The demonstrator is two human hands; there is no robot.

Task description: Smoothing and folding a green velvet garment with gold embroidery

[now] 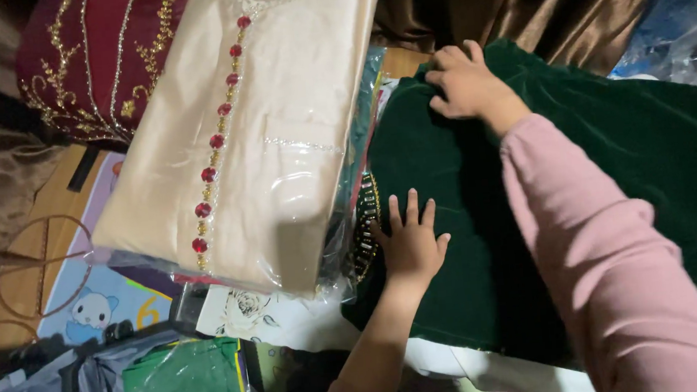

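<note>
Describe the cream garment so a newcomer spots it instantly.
Start from the green velvet cloth under both hands; the cream garment lies just left of it, folded in clear plastic. A row of red buttons down its front sets it apart from the maroon gold-embroidered piece beside it.

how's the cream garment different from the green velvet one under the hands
The cream garment is sealed in clear plastic; the green velvet cloth lies bare. The cream one has a row of red buttons; the green shows gold trim at one edge. Nothing touches the cream one; the left hand and right hand press on the green. Both are folded flat.
</note>
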